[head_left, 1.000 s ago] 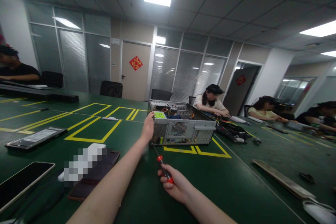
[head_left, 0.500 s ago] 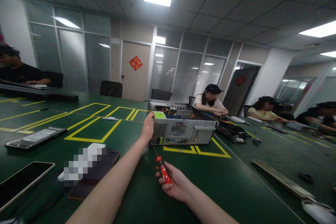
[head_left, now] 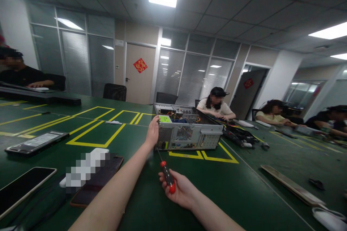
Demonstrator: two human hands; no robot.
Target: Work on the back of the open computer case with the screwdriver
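Note:
An open computer case (head_left: 195, 138) lies on the green table with its rear panel facing me. Wires and parts show inside, and a metal box with a bright green label (head_left: 164, 119) fills its left rear corner. My left hand (head_left: 152, 132) grips that left corner, fingers over the edge. Lower down, my right hand (head_left: 181, 188) is closed around a red-and-dark screwdriver (head_left: 168, 177). Its thin shaft points up and left to the case's lower left corner; whether the tip sits in a screw is too small to tell.
On the left lie a hard drive (head_left: 38, 142), a phone (head_left: 24, 189), a dark phone-like slab (head_left: 94, 184) and a white, partly blurred object (head_left: 101, 152). Black cables and parts (head_left: 240, 135) lie right of the case. Another phone (head_left: 291, 184) is farther right. Several people sit around the table.
The screwdriver has turned in my right hand: its handle showed mostly red and now shows a dark side. The fingers have shifted slightly. My left hand and the case have stayed put.

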